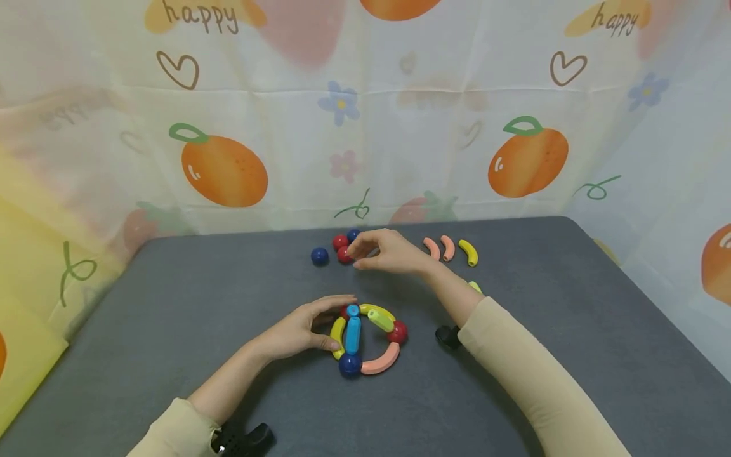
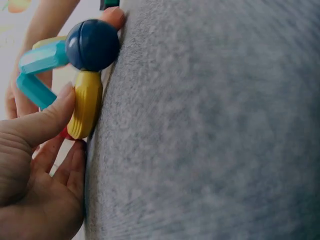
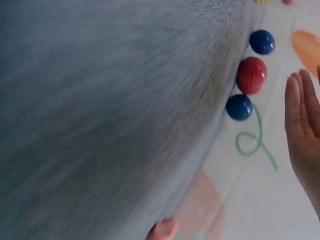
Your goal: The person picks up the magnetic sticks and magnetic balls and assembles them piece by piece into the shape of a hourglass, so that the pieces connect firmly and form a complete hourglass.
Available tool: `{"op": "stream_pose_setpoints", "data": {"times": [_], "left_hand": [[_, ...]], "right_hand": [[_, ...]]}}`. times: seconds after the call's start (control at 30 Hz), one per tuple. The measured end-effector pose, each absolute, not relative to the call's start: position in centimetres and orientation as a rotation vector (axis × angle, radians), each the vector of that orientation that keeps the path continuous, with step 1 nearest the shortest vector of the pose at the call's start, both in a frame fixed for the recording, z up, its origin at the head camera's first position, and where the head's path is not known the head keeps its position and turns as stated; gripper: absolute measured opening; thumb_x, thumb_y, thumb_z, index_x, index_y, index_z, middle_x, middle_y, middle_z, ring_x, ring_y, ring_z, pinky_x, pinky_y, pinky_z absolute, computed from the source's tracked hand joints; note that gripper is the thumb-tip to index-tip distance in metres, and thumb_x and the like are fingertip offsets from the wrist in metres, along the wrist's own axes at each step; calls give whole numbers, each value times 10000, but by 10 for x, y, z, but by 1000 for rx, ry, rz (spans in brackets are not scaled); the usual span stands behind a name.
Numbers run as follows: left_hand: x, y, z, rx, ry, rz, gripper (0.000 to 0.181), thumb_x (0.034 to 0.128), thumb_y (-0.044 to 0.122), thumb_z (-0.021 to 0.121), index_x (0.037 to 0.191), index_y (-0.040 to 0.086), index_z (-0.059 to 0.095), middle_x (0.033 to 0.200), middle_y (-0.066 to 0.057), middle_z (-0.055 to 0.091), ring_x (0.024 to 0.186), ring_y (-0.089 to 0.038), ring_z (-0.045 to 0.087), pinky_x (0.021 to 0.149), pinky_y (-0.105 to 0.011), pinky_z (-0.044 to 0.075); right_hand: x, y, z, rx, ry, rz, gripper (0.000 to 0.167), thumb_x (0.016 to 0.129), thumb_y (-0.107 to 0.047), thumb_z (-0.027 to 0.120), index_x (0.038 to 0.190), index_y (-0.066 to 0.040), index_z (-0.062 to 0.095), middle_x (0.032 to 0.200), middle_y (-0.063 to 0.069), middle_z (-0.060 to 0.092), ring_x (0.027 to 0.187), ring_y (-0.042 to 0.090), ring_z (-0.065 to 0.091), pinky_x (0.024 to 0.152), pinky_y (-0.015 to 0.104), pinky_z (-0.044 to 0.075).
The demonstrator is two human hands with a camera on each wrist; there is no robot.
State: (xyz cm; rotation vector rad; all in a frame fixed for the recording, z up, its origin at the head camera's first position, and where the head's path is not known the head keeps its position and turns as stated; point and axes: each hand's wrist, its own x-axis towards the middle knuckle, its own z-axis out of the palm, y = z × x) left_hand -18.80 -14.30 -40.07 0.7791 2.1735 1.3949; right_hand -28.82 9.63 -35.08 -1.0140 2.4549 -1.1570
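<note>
Near the middle of the grey surface [image 1: 188, 298] lies a joined ring [image 1: 380, 366] of coloured rods and balls, the left hand's [image 1: 299, 330] thumb and fingers bent around its yellow curved rod [image 1: 337, 338]. Farther back, the right hand [image 1: 388, 251] hovers near loose red balls [image 1: 340, 242] and blue balls [image 1: 320, 256], fingers relaxed, slightly bent and holding nothing; pink rods [image 1: 448, 248] lie to its right.

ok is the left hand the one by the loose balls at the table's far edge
No, the left hand holds the joined sticks and balls, while the right hand is beside the loose balls.
</note>
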Motion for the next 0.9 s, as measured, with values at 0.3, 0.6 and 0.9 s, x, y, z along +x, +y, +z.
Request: {"op": "stream_pose_setpoints", "data": {"times": [0.3, 0.6, 0.9], "left_hand": [[-188, -148, -408, 707, 2213, 1438, 609, 840, 122, 772, 1398, 149, 530, 1445, -66, 541, 1370, -268, 464, 1121, -266, 414], [-189, -150, -409, 651, 2252, 1419, 542, 837, 171, 787, 1340, 129, 588, 1379, -116, 597, 1210, -260, 578, 1017, -323, 492], [-189, -150, -410, 641, 2253, 1415, 538, 832, 164, 789, 1332, 138, 592, 1374, -101, 602, 1194, -214, 575, 1015, -280, 473]], "right_hand": [[-309, 52, -346, -1117, 2514, -1043, 309, 946, -129, 655, 1241, -39, 638, 1283, 133, 654, 1223, 290, 612, 1035, 373, 521], [-318, 25, -351, -1223, 2579, -627, 386, 961, -120, 630, 1341, -73, 584, 1396, 93, 590, 1206, 269, 585, 1058, 378, 473], [-318, 14, -355, -1274, 2575, -409, 412, 969, -70, 599, 1378, -45, 556, 1465, 118, 533, 1426, 269, 440, 1192, 394, 366]]}}
